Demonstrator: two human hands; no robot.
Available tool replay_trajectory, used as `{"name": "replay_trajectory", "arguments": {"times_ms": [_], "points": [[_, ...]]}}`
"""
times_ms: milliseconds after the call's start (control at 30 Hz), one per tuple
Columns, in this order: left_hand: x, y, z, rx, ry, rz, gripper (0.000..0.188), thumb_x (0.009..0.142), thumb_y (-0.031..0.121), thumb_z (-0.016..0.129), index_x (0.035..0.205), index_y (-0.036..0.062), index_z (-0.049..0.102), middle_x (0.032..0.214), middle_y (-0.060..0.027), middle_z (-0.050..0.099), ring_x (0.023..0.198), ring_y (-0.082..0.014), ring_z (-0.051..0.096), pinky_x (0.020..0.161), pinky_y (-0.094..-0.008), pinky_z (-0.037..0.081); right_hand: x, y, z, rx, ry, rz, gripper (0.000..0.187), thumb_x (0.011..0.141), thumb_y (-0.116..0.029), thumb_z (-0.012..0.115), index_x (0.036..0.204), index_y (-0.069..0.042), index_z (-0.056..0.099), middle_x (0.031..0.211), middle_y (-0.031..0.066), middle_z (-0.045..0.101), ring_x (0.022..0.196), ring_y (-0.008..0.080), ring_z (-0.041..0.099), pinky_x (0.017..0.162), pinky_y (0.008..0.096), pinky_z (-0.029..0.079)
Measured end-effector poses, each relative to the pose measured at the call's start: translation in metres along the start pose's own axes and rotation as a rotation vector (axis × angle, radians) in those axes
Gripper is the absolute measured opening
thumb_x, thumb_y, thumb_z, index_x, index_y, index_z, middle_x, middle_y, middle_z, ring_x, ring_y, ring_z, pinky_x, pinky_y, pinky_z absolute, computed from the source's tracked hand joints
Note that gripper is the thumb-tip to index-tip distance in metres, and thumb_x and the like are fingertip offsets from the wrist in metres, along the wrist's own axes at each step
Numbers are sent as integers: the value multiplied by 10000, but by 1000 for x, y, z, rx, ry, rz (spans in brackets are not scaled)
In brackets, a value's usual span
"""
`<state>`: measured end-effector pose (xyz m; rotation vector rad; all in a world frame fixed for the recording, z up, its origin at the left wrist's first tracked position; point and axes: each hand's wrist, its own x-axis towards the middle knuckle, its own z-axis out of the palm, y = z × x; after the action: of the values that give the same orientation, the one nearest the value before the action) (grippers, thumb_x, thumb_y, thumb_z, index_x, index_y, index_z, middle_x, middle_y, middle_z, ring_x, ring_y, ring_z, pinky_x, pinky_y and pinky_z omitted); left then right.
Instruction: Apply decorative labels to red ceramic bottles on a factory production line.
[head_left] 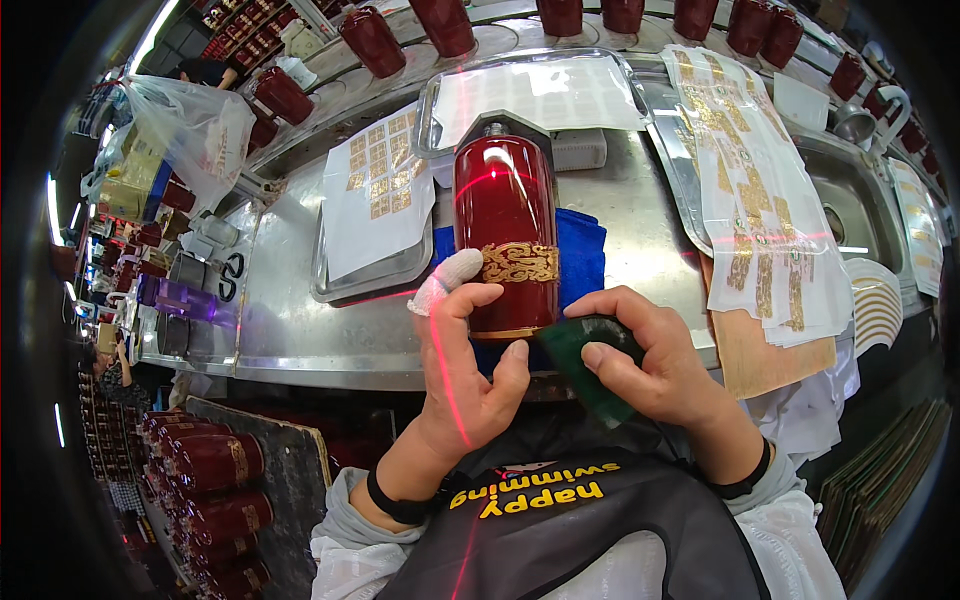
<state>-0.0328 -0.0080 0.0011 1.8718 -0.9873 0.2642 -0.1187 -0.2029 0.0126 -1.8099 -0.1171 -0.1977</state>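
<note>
While steadying the glossy red lacquered cylinder with gold band (505, 225) at frame centre on the steel table (300, 320), left hand (470, 370) grasping its base, right hand (650, 365) clenched on a dark green squeegee (580, 365): uneven pressing could wrinkle the gold band.

L hand (478, 365) up, fingers curled, bandaged index tip (447, 277) extended. R hand (655, 362) knuckles-up, fingers clenched, thumb tucked under. Both forearms enter from below, dark band on each wrist.

We are wearing grey sleeves, black wristbands, a dark apron, and white tape wrapping one left hand (470, 375) fingertip (447, 278).
</note>
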Motion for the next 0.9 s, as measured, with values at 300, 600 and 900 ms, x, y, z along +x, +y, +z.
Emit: {"name": "replay_trajectory", "arguments": {"times_ms": [300, 600, 900], "points": [[32, 37, -18, 598, -177, 144, 341, 613, 70, 705, 919, 65, 554, 1179, -182, 518, 1079, -360, 432, 945, -456, 309, 0, 4, -1, 3, 12, 2, 308, 831, -118, 594, 1119, -9, 585, 851, 143, 664, 762, 228, 670, 698, 321, 517], [45, 45, -18, 681, -304, 181, 257, 617, 94, 678, 845, 64, 564, 1114, -169, 552, 1052, -359, 468, 948, -490, 297, 1, 4, -3, 20, -10, 35, 309, 826, -114, 584, 1118, -14, 581, 852, 149, 659, 752, 245, 664, 693, 330, 511], [40, 43, -17, 690, -295, 218, 250, 625, 43, 664, 856, 50, 570, 1065, -161, 575, 1014, -341, 509, 932, -502, 319, -1, 2, -4, -7, -28, 14, 319, 814, -116, 585, 1118, -19, 578, 862, 159, 661, 777, 274, 672, 709, 342, 513]]}}
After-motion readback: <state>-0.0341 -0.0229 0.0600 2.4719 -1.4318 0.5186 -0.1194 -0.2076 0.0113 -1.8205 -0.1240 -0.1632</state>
